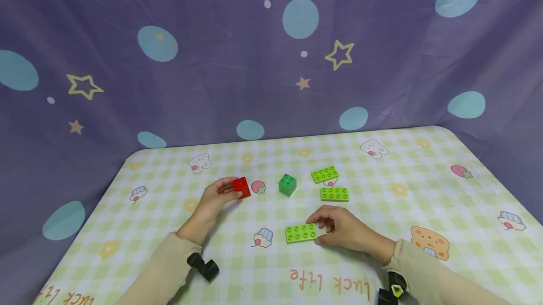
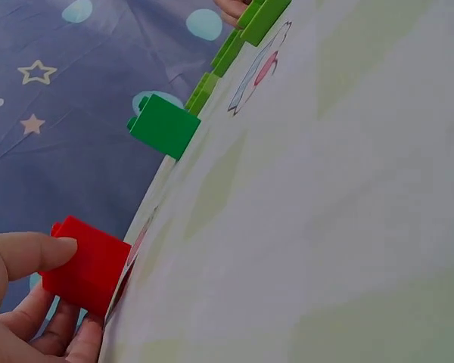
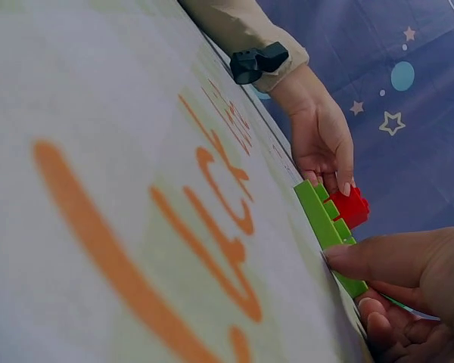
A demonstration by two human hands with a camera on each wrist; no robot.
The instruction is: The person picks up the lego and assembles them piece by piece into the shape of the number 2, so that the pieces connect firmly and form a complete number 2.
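Note:
My left hand pinches a red building-block brick between thumb and fingers; in the left wrist view the red brick sits tilted close to the tabletop. My right hand grips the right end of a long lime-green brick, thumb on the near side and fingers at the far side. In the right wrist view the thumb lies against this lime brick. Between the hands and farther back stands a green cube-shaped brick with studs up, touched by neither hand.
Two more lime-green bricks, one slanted and one straight, lie behind my right hand. The table has a checked cloth with printed cartoons. A purple patterned curtain hangs along its back edge.

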